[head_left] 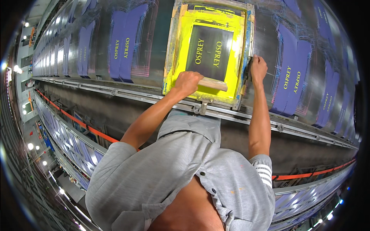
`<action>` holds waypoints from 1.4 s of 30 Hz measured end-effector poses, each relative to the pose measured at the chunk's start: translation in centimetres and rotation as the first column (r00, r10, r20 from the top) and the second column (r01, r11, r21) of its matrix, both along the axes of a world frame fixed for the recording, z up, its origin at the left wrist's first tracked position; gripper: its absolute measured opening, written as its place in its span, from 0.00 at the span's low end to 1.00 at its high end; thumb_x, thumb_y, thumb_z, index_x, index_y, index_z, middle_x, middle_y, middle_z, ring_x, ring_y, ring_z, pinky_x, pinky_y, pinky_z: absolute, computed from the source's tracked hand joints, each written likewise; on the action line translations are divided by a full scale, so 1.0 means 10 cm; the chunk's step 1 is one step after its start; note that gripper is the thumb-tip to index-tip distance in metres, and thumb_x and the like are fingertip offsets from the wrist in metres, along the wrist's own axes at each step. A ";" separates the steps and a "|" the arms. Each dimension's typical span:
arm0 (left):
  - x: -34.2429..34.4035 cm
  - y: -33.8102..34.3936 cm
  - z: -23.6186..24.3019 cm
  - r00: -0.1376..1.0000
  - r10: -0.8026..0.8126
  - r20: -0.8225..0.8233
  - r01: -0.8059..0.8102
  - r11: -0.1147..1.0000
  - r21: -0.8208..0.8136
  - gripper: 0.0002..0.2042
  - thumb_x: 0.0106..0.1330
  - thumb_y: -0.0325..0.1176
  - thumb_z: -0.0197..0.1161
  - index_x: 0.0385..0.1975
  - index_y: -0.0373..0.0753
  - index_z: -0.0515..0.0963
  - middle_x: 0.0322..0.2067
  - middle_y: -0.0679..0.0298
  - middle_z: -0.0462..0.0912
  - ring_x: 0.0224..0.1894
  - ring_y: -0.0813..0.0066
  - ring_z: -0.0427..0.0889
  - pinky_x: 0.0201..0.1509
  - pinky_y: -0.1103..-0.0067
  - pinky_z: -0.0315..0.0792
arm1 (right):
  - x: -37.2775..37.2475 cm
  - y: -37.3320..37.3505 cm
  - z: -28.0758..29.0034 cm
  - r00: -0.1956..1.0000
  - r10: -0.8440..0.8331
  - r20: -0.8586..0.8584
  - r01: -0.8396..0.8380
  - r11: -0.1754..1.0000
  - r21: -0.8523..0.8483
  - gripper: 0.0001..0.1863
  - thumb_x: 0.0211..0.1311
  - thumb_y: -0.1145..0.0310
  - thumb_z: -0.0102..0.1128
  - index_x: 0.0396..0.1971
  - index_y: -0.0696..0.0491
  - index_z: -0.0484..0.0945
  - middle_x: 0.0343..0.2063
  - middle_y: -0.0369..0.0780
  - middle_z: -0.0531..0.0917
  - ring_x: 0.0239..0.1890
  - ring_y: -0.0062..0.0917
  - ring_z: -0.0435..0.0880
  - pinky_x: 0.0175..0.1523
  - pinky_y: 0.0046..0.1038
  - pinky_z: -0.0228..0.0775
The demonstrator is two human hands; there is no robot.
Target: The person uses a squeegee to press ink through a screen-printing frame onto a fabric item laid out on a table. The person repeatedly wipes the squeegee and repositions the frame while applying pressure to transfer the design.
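Note:
A screen printing frame (170,46) lies flat on the long dark table in front of me, its mesh bordered with bright yellow ink (239,38). Through the dark middle panel (210,52) yellow lettering shows. My left hand (187,82) is closed around one end of a squeegee (215,84), whose wooden bar lies across the near part of the inked mesh. At the frame's right edge, the fingers of my right hand (259,69) are curled on the frame's side, by a dark piece (248,70) attached there.
Purple-blue fabric pieces (125,46) with yellow lettering lie in a row, with more (291,73) to the right. A metal rail (115,92) with stops runs along the table's near edge. Behind me, an orange strip (90,129) edges another table of fabric pieces.

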State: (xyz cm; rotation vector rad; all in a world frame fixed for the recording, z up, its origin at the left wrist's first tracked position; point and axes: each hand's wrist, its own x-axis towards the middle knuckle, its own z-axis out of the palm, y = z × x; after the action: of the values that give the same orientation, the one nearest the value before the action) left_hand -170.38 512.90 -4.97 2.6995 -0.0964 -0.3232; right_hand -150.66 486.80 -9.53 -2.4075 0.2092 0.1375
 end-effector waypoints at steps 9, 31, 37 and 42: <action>-0.38 1.22 0.14 0.998 0.056 -0.007 -0.056 0.995 -0.077 0.21 0.46 0.23 0.63 0.43 0.43 0.86 0.44 0.62 0.88 0.46 0.60 0.86 0.49 0.67 0.80 | -0.35 1.19 -0.05 0.983 -0.074 0.165 0.021 0.953 0.303 0.16 0.66 0.63 0.58 0.33 0.63 0.84 0.23 0.44 0.85 0.26 0.24 0.78 0.36 0.33 0.70; -1.76 4.28 -0.09 0.994 0.106 -0.008 -0.106 0.991 -0.078 0.19 0.46 0.24 0.61 0.40 0.43 0.86 0.40 0.60 0.88 0.40 0.57 0.86 0.44 0.64 0.79 | -1.41 4.38 -0.33 0.986 -0.101 0.135 0.061 0.961 0.270 0.13 0.62 0.65 0.59 0.31 0.61 0.84 0.21 0.50 0.81 0.22 0.35 0.77 0.35 0.37 0.70; -0.72 4.60 -0.18 0.994 0.101 0.036 -0.101 0.995 0.014 0.16 0.50 0.24 0.61 0.38 0.45 0.87 0.33 0.57 0.88 0.35 0.55 0.87 0.40 0.60 0.79 | -1.32 4.58 -0.17 0.947 0.062 0.315 -0.047 0.997 -0.054 0.17 0.64 0.56 0.63 0.40 0.54 0.86 0.39 0.47 0.85 0.44 0.44 0.83 0.50 0.42 0.72; 0.67 4.97 -0.01 0.998 0.055 -0.026 -0.052 0.994 0.095 0.10 0.53 0.31 0.63 0.34 0.47 0.87 0.29 0.54 0.86 0.34 0.52 0.87 0.38 0.58 0.79 | -0.41 5.34 0.68 0.603 0.760 0.240 -0.750 0.644 -0.154 0.20 0.58 0.52 0.69 0.43 0.50 0.87 0.43 0.46 0.85 0.48 0.44 0.83 0.53 0.41 0.74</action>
State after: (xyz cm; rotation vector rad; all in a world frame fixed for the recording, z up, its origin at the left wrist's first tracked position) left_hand -163.67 562.60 -5.10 2.7841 -0.0001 -0.3585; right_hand -154.77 540.23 -2.74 -2.3540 -0.9871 0.1653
